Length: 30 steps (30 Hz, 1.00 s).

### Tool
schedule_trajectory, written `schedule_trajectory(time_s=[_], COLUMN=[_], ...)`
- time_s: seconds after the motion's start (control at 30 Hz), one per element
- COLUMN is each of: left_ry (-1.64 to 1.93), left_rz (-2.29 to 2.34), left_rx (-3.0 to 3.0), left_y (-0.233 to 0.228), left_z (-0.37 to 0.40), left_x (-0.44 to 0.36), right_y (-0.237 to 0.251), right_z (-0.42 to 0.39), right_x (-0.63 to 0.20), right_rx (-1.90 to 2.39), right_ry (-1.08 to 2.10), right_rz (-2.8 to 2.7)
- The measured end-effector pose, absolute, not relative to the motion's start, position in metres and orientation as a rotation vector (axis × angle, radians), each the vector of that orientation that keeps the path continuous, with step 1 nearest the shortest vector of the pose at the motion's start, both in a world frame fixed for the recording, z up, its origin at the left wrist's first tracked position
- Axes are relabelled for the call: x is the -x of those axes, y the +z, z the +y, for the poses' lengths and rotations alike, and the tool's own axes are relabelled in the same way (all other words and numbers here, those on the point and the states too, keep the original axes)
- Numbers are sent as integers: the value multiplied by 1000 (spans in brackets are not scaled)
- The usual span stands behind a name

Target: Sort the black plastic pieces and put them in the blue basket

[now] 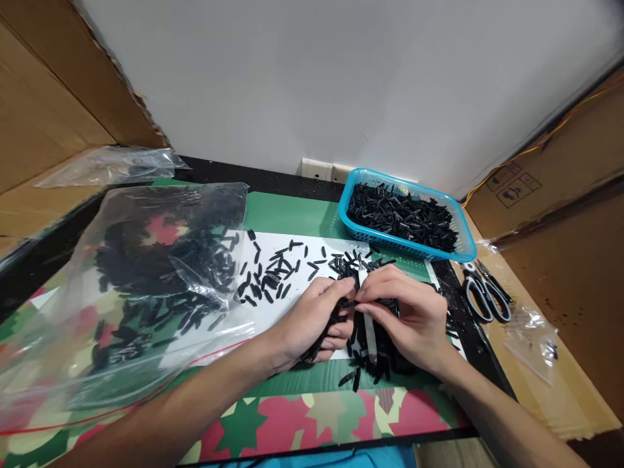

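Small assembly workbench: blue basket (468,250) of black parts, cardboard boxes (560,175).

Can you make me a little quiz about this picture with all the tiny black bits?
1. True or false: the blue basket holds red pieces.
2. Which tool lies right of the basket? A) hammer B) scissors C) spoon
3. Fill in: the left hand grips a bunch of black ____.

Key: 1 false, they are black. 2 B. 3 pieces; the right hand pinches one beside a white stick, over the white sheet. A clear plastic bag of more lies on the left.
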<state>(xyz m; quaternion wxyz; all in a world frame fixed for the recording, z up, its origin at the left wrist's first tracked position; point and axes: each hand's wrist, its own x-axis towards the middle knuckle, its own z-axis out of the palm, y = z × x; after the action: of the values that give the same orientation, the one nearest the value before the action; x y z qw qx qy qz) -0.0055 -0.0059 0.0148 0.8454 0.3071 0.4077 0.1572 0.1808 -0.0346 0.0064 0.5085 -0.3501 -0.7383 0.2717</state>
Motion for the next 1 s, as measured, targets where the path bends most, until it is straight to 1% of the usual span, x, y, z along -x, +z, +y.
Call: schedule_trajectory(time_s=[0.17,0.37,0.5,0.7,1.0], left_ry=[352,364,382,440,444], left_rz=[747,654,654,658,681], left_rx=[-632,-642,-630,-638,-615], left_y=[21,18,17,16,15], left_z=[-1,-2,-2,-2,-1], left_x=[10,11,11,12,13], right_y=[5,6,6,7,9], right_z=[-31,-31,-32,-33,-31], right_x=[-186,-186,-186,-185,-186], right_rx=[838,857,876,1052,1070], right_ry=[631,610,613,743,730], right_rz=[-1670,-1692,-1719,-1668,-1690])
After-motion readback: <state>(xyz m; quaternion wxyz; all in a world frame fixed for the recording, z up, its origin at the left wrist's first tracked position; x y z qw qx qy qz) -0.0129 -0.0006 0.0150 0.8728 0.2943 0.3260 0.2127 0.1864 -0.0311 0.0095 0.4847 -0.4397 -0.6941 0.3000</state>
